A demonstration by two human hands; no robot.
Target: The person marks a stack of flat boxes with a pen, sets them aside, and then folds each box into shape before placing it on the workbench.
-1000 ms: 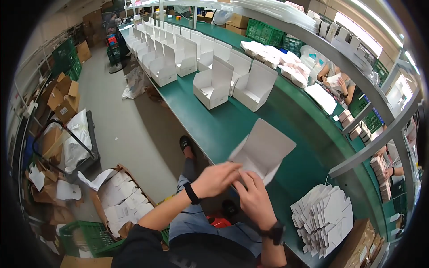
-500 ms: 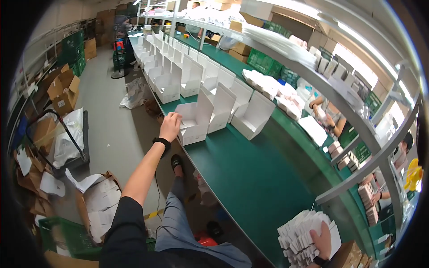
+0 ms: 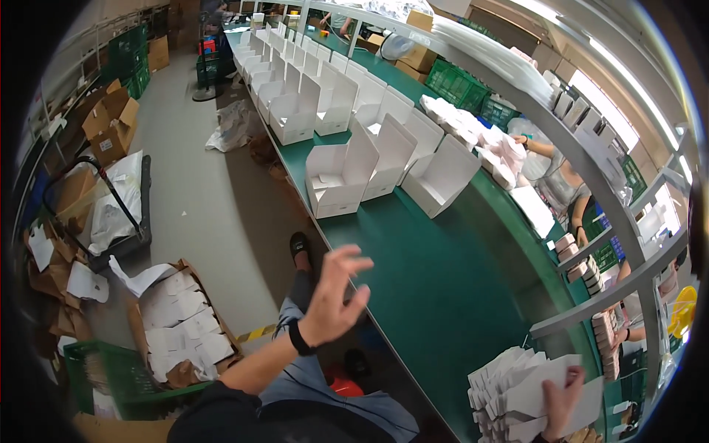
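My left hand [image 3: 336, 301] hangs over the near edge of the table, fingers apart, with nothing in it. Ahead of it stands the nearest open white box [image 3: 336, 196], its lid raised and a folded white flap inside. At the lower right, my right hand [image 3: 563, 399] grips a flat white cardboard piece [image 3: 535, 387] on top of a fanned stack of such pieces [image 3: 487, 387]. The fingers bend over the edge of that piece; its underside is hidden.
Rows of open white boxes [image 3: 336, 100] run along the green table [image 3: 421, 295]. A metal shelf frame [image 3: 591, 299] rises on the right; beyond it, co-workers handle small boxes. Left on the floor are a carton of white pieces [image 3: 185, 325], a green crate [image 3: 122, 376] and a trolley [image 3: 122, 229].
My left hand has left the nearest box and drawn back toward me, its fingers spreading. My right hand has shifted on the stack and now grips the top cardboard piece.
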